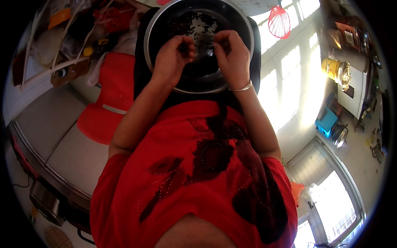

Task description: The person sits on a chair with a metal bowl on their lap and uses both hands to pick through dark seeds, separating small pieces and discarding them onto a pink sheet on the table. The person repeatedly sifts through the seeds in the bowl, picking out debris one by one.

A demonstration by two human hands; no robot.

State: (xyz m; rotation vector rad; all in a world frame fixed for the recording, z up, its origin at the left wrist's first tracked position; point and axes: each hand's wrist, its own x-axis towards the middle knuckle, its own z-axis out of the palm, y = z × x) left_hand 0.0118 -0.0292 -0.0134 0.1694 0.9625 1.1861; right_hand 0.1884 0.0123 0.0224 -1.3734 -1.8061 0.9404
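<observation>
A round metal basin (198, 90) with a pale rim rests on the person's dark-clad lap. Small dark pieces (201, 66), too small to name, lie scattered and heaped inside it. Over the basin's left part is my left hand (175, 57), its fingers curled inward; whether they hold anything is hidden. My right hand (232, 55), with a silver bangle (242, 87) at the wrist, hangs over the right part. Its thumb and index finger are bent towards each other, and any small piece between them is too small to tell.
A red seat (114, 77) stands at the left beside a rack (46, 73) of bags. A red shell-shaped mesh item (279, 22) is beyond the basin at the right. Further right are a yellow container (331, 69) and a blue box (326, 122).
</observation>
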